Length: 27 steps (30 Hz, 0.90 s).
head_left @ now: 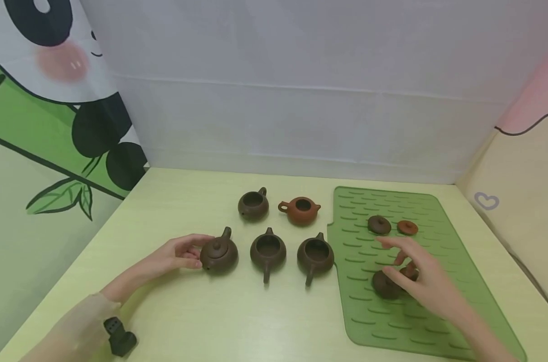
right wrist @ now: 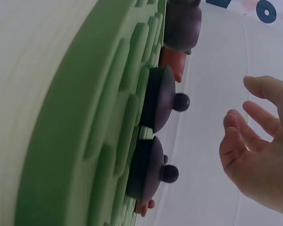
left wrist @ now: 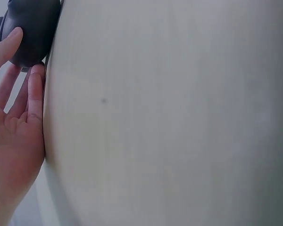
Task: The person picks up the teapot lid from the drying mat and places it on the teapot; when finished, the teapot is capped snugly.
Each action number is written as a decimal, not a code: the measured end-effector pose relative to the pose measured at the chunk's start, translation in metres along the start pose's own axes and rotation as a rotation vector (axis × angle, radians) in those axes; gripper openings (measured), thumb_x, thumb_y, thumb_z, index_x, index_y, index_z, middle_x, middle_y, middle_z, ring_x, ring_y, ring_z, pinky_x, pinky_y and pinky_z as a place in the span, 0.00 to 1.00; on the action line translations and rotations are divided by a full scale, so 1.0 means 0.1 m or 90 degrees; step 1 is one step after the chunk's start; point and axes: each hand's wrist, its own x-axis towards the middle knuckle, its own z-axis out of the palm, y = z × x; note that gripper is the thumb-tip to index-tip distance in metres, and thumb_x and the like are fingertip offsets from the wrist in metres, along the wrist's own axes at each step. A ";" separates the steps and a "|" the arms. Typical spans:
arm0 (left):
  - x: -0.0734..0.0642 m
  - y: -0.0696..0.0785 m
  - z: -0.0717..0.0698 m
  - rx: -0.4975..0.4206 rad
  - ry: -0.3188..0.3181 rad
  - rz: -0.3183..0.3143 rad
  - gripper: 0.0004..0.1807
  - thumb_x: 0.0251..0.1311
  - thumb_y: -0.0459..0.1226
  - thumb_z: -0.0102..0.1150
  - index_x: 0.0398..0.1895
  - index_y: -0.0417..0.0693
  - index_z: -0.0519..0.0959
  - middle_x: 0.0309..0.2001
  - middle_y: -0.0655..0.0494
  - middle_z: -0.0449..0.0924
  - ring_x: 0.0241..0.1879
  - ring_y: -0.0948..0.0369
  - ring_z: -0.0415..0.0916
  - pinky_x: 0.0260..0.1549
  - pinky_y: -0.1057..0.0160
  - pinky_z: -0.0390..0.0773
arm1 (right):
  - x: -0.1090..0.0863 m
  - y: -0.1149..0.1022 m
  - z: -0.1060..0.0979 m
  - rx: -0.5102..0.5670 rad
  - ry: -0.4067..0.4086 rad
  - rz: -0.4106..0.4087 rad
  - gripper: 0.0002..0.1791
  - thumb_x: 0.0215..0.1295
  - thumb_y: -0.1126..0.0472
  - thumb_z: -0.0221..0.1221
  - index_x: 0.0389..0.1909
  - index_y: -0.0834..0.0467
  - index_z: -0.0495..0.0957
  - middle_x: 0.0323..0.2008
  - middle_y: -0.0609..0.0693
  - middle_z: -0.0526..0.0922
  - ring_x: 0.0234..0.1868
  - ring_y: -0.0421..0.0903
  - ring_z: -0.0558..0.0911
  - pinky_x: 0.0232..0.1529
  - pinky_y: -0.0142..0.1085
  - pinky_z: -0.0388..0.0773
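My left hand holds the side of a dark brown teapot with its lid on, thumb on the near side and fingers behind; the left wrist view shows the thumb against the pot. Over the green mat hovers my right hand, fingers loosely bent. Beneath it lies a dark lid, with another dark lid partly hidden by the fingers. In the right wrist view that hand holds nothing and is apart from the knobbed lids.
Two lidless dark teapots stand right of the lidded one. Behind are a dark teapot and a reddish-orange teapot, both without lids. Farther back on the mat lie a dark lid and an orange lid.
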 end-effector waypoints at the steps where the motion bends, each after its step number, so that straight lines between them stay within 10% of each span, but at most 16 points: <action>1: 0.00 0.00 0.00 0.000 -0.002 -0.001 0.33 0.63 0.32 0.62 0.71 0.38 0.64 0.57 0.71 0.78 0.45 0.64 0.81 0.47 0.69 0.79 | -0.01 0.02 -0.01 -0.004 -0.011 0.001 0.40 0.56 0.69 0.69 0.69 0.47 0.68 0.53 0.40 0.76 0.35 0.32 0.72 0.28 0.27 0.72; 22: 0.00 0.05 -0.02 -0.003 -0.026 -0.026 0.32 0.66 0.34 0.59 0.72 0.41 0.63 0.57 0.70 0.77 0.51 0.65 0.81 0.49 0.69 0.79 | -0.12 0.26 -0.04 -0.045 -0.137 0.050 0.39 0.58 0.59 0.70 0.70 0.49 0.64 0.47 0.46 0.74 0.35 0.32 0.71 0.30 0.28 0.69; 27: 0.00 0.07 -0.02 0.006 -0.027 -0.038 0.33 0.65 0.35 0.60 0.72 0.40 0.62 0.62 0.53 0.75 0.52 0.66 0.80 0.50 0.69 0.79 | -0.14 0.29 -0.02 -0.052 -0.125 0.026 0.33 0.54 0.62 0.72 0.62 0.52 0.72 0.43 0.43 0.74 0.33 0.30 0.69 0.30 0.28 0.68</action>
